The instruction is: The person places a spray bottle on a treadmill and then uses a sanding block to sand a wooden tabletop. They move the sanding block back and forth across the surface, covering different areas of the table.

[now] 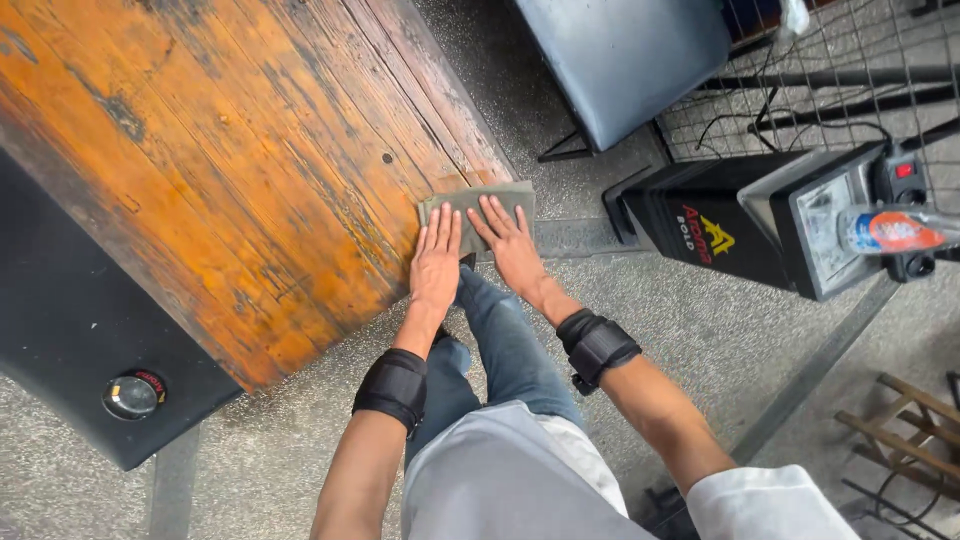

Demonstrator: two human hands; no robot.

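Two hands press flat, fingers spread, on a grey-green folded cloth (478,212) at the corner of the worn orange wooden counter (230,160): left hand (437,262), right hand (512,250). The cloth overhangs that corner and could slip off. Beyond the corner stand a grey padded chair (625,60) and black box-shaped machine (790,220).

Floor (700,330): grey speckled stone ran under me, a dark strip crossing it at lower right.
Table (230,170): worn orange wood filled the upper left of my view.
Seat (625,55): a grey padded chair stood at top centre.
Wire grid (850,70): upper right.
Light: even daylight.
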